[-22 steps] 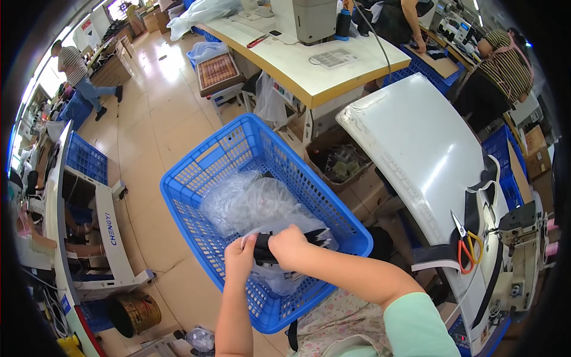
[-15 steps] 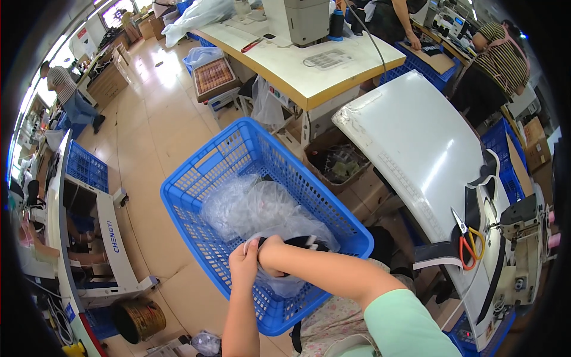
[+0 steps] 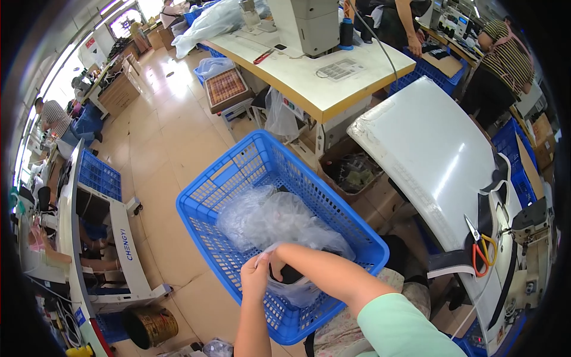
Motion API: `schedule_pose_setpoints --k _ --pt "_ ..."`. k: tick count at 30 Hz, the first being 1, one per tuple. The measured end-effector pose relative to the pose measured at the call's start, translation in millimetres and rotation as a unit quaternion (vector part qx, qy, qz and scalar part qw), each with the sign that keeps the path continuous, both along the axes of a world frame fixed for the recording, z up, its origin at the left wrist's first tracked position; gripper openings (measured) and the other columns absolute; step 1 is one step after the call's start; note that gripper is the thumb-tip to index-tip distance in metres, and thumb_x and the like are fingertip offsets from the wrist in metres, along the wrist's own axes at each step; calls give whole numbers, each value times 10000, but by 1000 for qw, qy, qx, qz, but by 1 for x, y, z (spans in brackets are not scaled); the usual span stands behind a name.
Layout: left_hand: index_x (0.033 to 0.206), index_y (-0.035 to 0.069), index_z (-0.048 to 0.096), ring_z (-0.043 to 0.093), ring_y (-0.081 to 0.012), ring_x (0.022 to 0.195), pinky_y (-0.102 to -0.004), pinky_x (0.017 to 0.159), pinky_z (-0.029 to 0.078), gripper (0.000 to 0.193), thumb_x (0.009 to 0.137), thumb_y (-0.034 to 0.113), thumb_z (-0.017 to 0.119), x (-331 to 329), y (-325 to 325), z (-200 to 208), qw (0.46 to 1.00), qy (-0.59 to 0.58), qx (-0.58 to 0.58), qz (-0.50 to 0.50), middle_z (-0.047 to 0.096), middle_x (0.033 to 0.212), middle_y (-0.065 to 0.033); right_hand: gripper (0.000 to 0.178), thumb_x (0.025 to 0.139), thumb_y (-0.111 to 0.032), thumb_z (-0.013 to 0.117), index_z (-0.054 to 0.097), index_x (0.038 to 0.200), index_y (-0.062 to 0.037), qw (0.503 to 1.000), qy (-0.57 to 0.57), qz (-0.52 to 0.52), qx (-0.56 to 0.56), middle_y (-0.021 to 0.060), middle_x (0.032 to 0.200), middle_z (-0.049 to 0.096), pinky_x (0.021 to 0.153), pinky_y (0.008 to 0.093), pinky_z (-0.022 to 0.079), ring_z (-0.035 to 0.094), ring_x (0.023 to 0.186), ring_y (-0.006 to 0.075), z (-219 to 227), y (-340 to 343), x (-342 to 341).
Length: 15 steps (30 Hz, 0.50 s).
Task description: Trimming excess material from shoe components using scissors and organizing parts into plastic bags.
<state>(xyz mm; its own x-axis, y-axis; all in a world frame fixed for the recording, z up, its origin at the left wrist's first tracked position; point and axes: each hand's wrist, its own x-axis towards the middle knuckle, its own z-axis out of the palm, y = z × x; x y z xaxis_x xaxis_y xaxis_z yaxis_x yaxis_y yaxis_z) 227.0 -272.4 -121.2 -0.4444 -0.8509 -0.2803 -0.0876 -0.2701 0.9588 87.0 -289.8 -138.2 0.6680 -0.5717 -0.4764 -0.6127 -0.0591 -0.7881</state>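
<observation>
The left hand (image 3: 256,275) has its thumb and fingers pressed together, pinching the lip of a clear plastic bag (image 3: 300,293) that sags into the basket below. Just to its right, the right hand (image 3: 277,262) bends sharply at the wrist and points down at the bag's mouth, beside a black piece (image 3: 291,274) that shows under the forearm; its fingers are partly hidden, so I cannot tell whether they are closed on that piece or only touching it. Beyond both hands lies more crumpled clear plastic (image 3: 282,217), heaped on the bottom of the blue basket (image 3: 309,184), whose slotted walls enclose bag and plastic alike. Past the basket's far end stands a yellow-edged counter (image 3: 297,83), carrying a pale grey machine (image 3: 300,27) and, right of that, a dark spool (image 3: 346,35). An open cardboard box (image 3: 351,172) sits near the basket's right side. Further right, a glossy white counter (image 3: 428,154) has a black band (image 3: 452,263) with a pale edge jutting over its near side, scissors (image 3: 476,238) with orange and yellow handles just beside the band, and a sewing machine (image 3: 529,238) at the far right.
</observation>
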Motion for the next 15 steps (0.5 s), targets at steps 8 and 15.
schedule_pose_setpoints --k 8,15 --pt "920 7 667 414 -26 583 -188 509 311 240 885 230 587 20 -18 13 999 -8 18 37 528 683 63 460 660 -355 748 648 983 -43 920 -103 -349 145 33 865 614 708 257 429 540 796 127 -41 5 -22" --pt "945 -16 655 465 -28 665 -186 582 371 270 890 236 576 26 -13 3 996 43 51 53 568 754 51 646 625 -458 735 605 1112 -54 945 117 -278 129 109 1036 641 770 309 485 621 906 206 -36 19 -32"
